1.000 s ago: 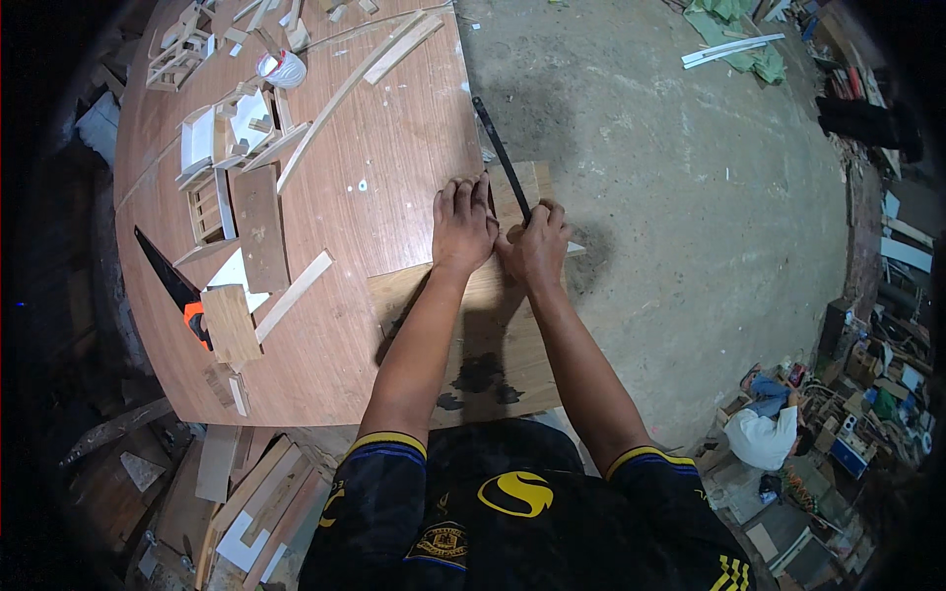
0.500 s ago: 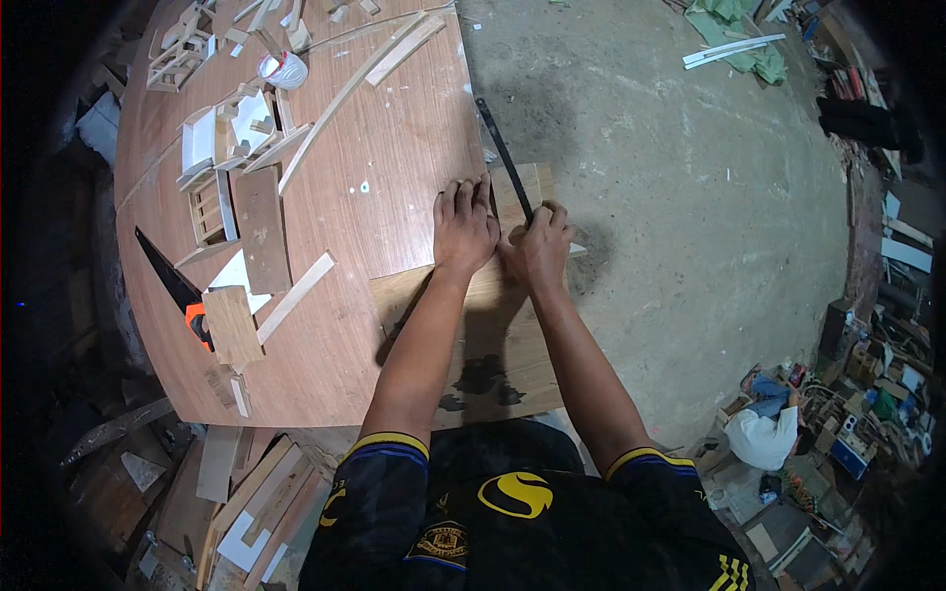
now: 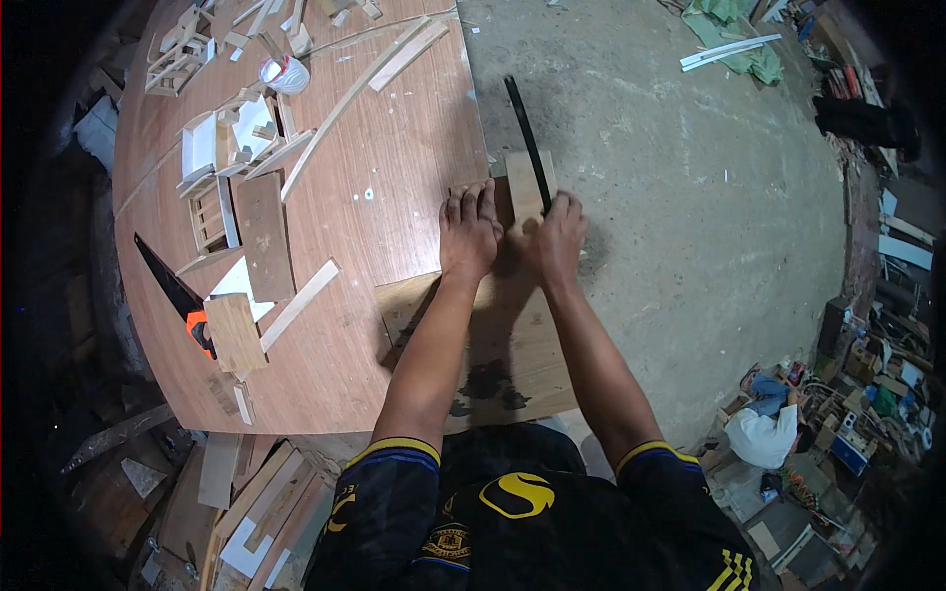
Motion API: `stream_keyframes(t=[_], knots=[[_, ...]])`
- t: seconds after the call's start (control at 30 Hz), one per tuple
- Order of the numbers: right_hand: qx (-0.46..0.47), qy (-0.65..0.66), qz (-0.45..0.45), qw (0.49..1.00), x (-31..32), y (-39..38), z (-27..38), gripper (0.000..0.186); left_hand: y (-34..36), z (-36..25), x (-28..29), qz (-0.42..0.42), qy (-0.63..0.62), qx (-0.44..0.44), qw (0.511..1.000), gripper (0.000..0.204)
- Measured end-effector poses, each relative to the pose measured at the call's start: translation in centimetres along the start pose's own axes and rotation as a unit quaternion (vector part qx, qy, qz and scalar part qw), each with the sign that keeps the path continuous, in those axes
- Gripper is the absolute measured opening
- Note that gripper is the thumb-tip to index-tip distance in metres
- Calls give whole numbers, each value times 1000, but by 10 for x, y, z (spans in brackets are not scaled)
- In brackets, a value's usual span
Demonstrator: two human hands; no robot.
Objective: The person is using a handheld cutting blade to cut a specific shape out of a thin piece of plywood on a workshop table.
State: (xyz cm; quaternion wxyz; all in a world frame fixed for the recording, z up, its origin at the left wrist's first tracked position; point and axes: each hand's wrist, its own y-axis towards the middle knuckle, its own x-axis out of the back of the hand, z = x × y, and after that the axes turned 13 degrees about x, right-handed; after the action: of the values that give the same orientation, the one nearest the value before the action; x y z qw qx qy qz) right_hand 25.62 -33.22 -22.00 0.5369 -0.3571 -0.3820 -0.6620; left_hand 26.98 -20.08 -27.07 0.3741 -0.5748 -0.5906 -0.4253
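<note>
My right hand point(image 3: 560, 241) is closed round the near end of a long, narrow black bar point(image 3: 528, 133). The bar points away from me over a light wooden board point(image 3: 516, 169) that juts past the table's right edge; its exact kind is unclear. Just to the left, my left hand point(image 3: 469, 234) presses down with bent fingers on a piece of wood at the table edge, largely hidden under it. Below both forearms lies a larger wooden board point(image 3: 532, 340) with dark stains point(image 3: 488, 384).
On the brown table point(image 3: 384, 148) lie a handsaw point(image 3: 177, 286) with an orange handle, a white pot point(image 3: 286, 75), small wooden frames point(image 3: 212, 217) and long strips point(image 3: 345, 108). Another person point(image 3: 764, 433) sits low at the right among tools. Scrap boards point(image 3: 266, 512) lean at lower left.
The black bar and my right hand have shifted to the right, and the bar stands a little steeper. My left hand stays on the wood, and the view has shifted slightly.
</note>
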Motion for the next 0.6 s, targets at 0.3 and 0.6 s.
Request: stream_keyframes(t=[0.3, 0.6], knots=[[112, -47, 92, 988, -36, 149, 78, 66, 3, 4, 3, 45, -41, -7, 998, 58], [170, -47, 56, 983, -95, 164, 136, 32, -2, 9, -2, 174, 39, 5, 984, 63]])
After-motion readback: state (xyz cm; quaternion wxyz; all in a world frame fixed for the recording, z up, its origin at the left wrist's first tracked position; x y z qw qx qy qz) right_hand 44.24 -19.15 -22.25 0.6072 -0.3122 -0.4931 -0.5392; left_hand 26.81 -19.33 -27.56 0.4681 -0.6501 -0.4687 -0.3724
